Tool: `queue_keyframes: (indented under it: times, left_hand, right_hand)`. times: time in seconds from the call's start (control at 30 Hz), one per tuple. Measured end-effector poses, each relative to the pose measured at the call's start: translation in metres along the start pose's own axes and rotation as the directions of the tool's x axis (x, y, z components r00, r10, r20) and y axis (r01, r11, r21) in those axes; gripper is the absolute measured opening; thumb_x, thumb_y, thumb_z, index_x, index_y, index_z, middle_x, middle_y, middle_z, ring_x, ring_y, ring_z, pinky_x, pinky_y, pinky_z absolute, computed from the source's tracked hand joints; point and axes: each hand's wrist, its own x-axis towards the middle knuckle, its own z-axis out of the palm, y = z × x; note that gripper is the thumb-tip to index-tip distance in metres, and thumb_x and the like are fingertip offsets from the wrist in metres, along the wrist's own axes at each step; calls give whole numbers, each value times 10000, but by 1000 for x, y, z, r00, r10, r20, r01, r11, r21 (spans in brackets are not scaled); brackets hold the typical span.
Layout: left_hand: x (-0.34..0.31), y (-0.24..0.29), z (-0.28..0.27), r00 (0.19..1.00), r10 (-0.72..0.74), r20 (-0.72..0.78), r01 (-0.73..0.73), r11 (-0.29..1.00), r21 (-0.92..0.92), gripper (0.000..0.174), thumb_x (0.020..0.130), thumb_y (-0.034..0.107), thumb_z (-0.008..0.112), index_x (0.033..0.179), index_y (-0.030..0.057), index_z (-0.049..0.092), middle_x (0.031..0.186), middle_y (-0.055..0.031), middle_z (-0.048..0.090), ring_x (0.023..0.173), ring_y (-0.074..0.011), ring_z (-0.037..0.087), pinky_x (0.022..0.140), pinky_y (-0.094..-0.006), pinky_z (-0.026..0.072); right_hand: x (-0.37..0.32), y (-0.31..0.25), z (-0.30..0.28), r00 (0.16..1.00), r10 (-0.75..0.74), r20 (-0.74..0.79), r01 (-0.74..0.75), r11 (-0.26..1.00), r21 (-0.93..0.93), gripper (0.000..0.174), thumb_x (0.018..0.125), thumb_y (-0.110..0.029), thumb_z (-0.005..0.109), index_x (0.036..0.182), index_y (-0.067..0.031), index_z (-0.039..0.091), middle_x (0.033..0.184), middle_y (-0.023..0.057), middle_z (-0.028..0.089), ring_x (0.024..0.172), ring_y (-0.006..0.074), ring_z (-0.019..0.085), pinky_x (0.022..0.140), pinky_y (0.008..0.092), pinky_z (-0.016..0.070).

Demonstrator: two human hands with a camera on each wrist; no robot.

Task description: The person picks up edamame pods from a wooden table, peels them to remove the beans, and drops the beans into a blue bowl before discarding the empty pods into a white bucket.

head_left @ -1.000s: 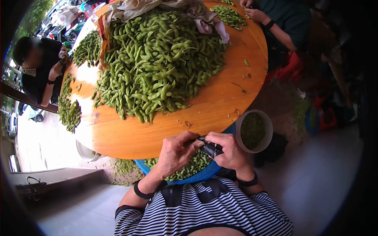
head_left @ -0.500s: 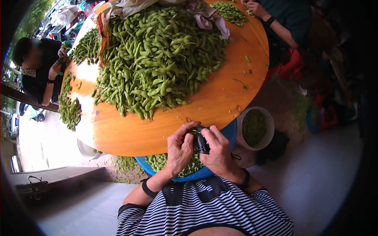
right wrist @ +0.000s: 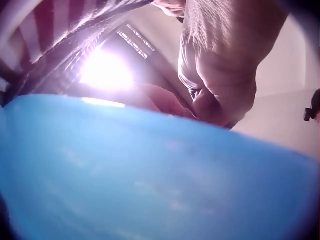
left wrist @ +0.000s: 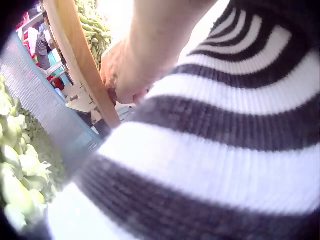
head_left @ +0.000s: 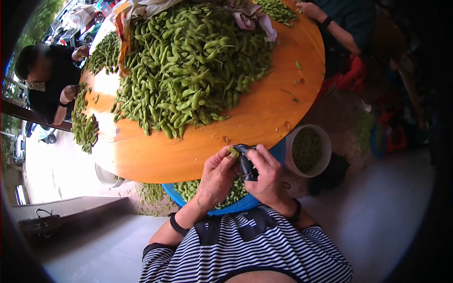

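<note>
Green pod (head_left: pixel 233 151) is at the desk's (head_left: pixel 155 162) near edge, pinched in your left hand's (head_left: pixel 217 178) fingers. Your right hand (head_left: pixel 265 175) is curled round a black object (head_left: pixel 248 169), right beside the pod. Blue basin (head_left: pixel 235 206) with green beans (head_left: pixel 188 189) sits below your hands. Big pod pile (head_left: pixel 188 70) beyond, reaching toward the far edge. White bucket (head_left: pixel 325 150) off the near right edge.

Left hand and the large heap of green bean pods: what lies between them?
The head view shows a strip of orange wooden tabletop between left hand and heap, bearing a small brown scrap.
</note>
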Motion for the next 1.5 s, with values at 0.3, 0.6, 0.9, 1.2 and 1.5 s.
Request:
queue_keyframes:
  times: [0.3,0.6,0.9,1.2,1.5]
  left_hand:
    - [-6,3,0,944,264,198,-326,658,678,260,955,105,573,1178,-22,618,848,15,449,758,-66,436,653,-200,375]
    - [-6,19,-8,988,-153,23,143,959,245,185,935,102,583,1070,-6,651,899,-26,650,729,-87,570,616,-186,433]
    - [-9,27,-6,988,-144,60,107,904,414,146,956,161,588,966,16,602,775,-32,626,577,-87,542,476,-201,393]
    - [-10,20,-3,997,19,70,-55,826,561,135,970,152,567,928,25,576,696,-5,548,533,-53,448,447,-196,304]
    - [-14,15,0,995,-27,94,-22,871,490,120,965,143,575,972,25,554,730,13,523,556,-52,399,490,-200,292]
  right_hand:
    - [11,0,-6,992,111,-60,-105,989,104,348,720,36,641,1064,-9,621,800,130,536,692,304,581,638,356,470]
    - [16,18,-18,928,287,239,-365,833,415,329,685,58,554,1001,28,640,796,63,581,663,148,551,615,237,433]
    - [15,7,-20,986,161,49,-169,949,266,318,726,10,593,1037,8,660,811,52,612,696,118,584,643,238,454]
    - [15,7,-12,995,94,22,-96,970,223,307,726,15,667,1032,17,654,802,76,609,680,155,590,645,260,462]
    - [6,2,-8,1000,31,4,-31,984,174,305,717,43,666,1020,2,659,790,86,608,680,193,609,601,287,471]
